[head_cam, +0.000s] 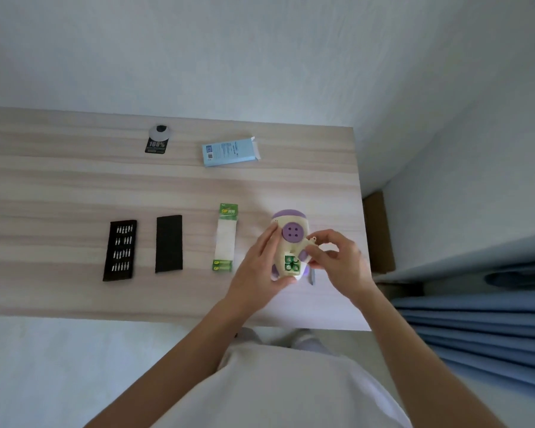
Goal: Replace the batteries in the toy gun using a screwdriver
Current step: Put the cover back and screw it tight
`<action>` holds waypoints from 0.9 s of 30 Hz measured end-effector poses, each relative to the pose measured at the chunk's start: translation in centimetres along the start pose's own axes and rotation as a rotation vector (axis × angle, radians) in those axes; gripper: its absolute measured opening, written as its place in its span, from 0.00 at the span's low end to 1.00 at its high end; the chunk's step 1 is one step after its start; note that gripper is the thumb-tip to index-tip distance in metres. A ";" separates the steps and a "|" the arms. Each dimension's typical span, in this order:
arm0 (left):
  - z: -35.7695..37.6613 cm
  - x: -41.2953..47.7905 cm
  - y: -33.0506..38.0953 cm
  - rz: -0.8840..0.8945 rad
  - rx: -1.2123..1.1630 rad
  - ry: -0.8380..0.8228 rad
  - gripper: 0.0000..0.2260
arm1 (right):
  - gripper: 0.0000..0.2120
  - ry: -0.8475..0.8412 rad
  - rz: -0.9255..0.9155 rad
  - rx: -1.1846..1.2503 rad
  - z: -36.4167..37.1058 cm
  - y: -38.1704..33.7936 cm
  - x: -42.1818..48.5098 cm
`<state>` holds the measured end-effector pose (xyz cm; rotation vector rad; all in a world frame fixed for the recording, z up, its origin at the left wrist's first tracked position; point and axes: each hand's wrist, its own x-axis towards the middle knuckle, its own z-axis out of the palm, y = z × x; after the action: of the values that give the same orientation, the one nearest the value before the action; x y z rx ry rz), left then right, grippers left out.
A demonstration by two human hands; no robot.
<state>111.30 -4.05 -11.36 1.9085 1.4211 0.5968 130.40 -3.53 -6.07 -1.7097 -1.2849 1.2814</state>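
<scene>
Toy gun held over the worktop with its battery bay open and filled.

My left hand (260,267) was clamped on the toy gun (291,245), fingers up its side and thumb under its base, holding it just above the right end of the worktop (74,180). My right hand (337,257) had its fingertips pinched together at the gun's right flank; whether they held a small part I could not tell. The compartment (292,263) stood uncovered, with four green cells seated in it, so I judged loading finished and closing and screwing the cover left to do. A slim grey tool, probably the screwdriver (312,278), lay beneath the gun. Further left lay the battery pack (225,239), two cells remaining in it, and then the bit holder (119,250).
</scene>
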 end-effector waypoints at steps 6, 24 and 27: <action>0.2 0.2 -1.1 0.028 -0.031 0.019 0.44 | 0.07 0.048 -0.136 -0.180 0.6 0.8 -0.6; 0.1 0.0 -0.9 0.007 -0.066 0.017 0.45 | 0.07 -0.061 -0.233 -0.392 2.3 1.2 -0.1; 0.2 0.0 -1.0 0.007 -0.060 0.014 0.44 | 0.07 -0.060 -0.233 -0.364 2.4 1.4 0.0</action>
<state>110.81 -3.89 -12.17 1.8668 1.3899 0.6501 128.55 -4.16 -8.06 -1.7045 -1.7816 1.0150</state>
